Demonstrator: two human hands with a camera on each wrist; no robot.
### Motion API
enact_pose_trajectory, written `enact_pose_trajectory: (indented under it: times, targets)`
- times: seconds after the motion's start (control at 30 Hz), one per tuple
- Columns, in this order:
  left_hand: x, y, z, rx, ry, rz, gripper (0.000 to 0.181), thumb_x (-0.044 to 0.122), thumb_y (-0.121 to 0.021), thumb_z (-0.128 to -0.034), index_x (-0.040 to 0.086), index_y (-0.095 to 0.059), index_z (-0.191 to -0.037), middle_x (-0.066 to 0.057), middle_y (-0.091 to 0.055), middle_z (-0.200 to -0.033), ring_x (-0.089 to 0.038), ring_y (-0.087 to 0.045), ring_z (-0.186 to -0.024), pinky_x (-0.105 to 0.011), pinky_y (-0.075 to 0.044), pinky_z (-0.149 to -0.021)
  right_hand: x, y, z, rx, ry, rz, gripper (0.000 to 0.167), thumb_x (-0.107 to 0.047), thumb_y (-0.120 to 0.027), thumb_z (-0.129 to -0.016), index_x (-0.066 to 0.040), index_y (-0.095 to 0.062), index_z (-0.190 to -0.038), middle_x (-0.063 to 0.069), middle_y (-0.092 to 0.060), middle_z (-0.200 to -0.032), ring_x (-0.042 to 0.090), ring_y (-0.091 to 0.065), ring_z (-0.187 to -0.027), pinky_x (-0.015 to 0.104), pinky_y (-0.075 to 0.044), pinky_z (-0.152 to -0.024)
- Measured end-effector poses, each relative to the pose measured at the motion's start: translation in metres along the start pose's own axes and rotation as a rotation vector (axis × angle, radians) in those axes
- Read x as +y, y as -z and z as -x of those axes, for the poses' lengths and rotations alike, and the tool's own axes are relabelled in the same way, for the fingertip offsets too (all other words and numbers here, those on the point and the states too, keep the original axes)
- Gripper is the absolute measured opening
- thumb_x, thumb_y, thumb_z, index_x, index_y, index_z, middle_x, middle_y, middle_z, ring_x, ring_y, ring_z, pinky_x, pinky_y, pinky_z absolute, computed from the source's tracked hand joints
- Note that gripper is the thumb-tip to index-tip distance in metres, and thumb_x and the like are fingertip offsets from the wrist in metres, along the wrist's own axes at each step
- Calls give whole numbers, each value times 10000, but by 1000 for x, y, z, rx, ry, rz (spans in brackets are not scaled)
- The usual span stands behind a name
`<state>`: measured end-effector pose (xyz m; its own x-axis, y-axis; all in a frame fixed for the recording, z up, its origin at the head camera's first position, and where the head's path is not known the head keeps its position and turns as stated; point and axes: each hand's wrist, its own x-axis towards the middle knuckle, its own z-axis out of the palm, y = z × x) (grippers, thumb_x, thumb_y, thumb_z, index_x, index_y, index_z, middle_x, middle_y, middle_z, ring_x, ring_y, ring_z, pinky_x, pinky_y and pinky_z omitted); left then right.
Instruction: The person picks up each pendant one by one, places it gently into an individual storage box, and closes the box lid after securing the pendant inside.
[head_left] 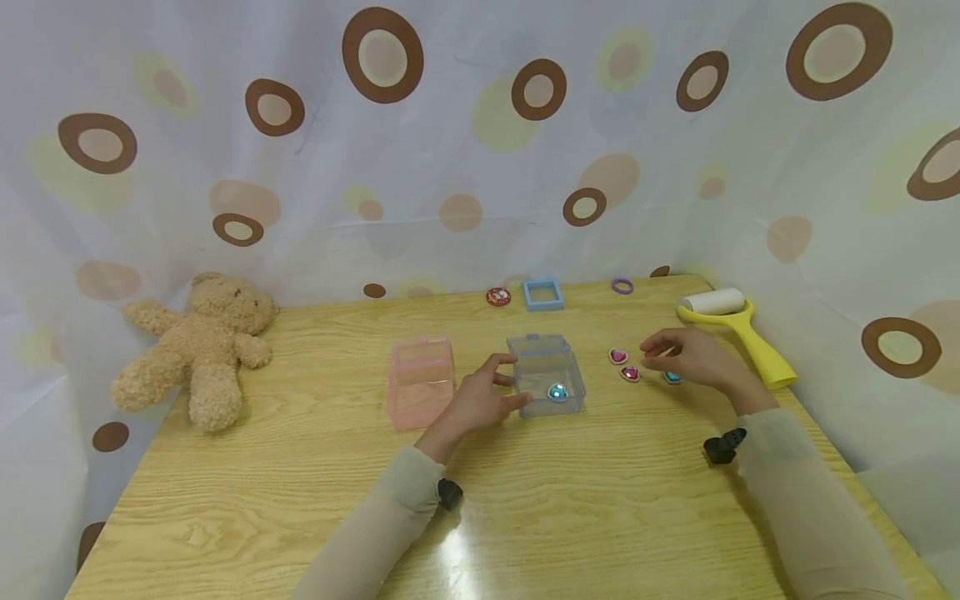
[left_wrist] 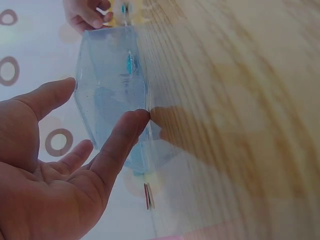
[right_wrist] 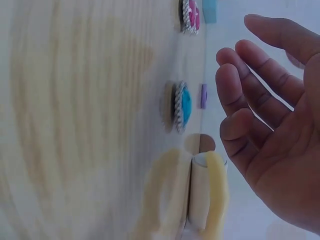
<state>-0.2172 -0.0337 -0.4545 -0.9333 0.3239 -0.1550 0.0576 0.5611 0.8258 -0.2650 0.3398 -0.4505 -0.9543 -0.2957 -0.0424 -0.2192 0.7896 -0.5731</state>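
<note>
My left hand [head_left: 483, 398] is at the left side of a clear blue plastic box [head_left: 535, 367], its lid up. In the left wrist view, the thumb [left_wrist: 62, 90] touches the box's edge and a fairly straight finger [left_wrist: 122, 135] reaches its base. A round-looking blue gem [head_left: 557, 392] with a silvery rim lies inside the box. My right hand [head_left: 686, 357] hovers with loosely bent fingers and holds nothing. Below it sits another blue gem [right_wrist: 184, 106], partly hidden in the head view. Two pink heart gems [head_left: 618, 356] lie left of that hand.
Left of the blue box stands an open pink clear box [head_left: 422, 383]. A teddy bear [head_left: 210, 346] lies at far left. Toward the back are a red round badge [head_left: 498, 297], a blue square frame [head_left: 543, 306] and a purple ring [head_left: 622, 280]. A yellow-handled roller [head_left: 756, 342] lies right.
</note>
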Motion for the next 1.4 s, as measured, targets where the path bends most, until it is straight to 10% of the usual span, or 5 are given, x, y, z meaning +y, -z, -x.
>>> enact_pose_trajectory:
  times: [0.6,1.4]
  targets:
    - [2,1,1,-5,18,7,666,334,-732,-919,216,-409,-1489,-137,-641,-1340,-310,-678,-1111,-415,-566,-864,29,7,13,67,-7,91,289,-275,-737,-914,-46,-729,-1091,118,-748,-1023,222,-684,-891,321,-546,-781]
    - [1,0,0,-10,15,-4,664,349,-724,-923,227,-404,-1493,-133,-644,-1337,-305,-687,-1094,-422,-564,-879,40,6,10,-62,-75,122,409,-335,-811,-831,-76,-713,-1133,64,-729,-1018,206,-661,-931,302,-500,-753]
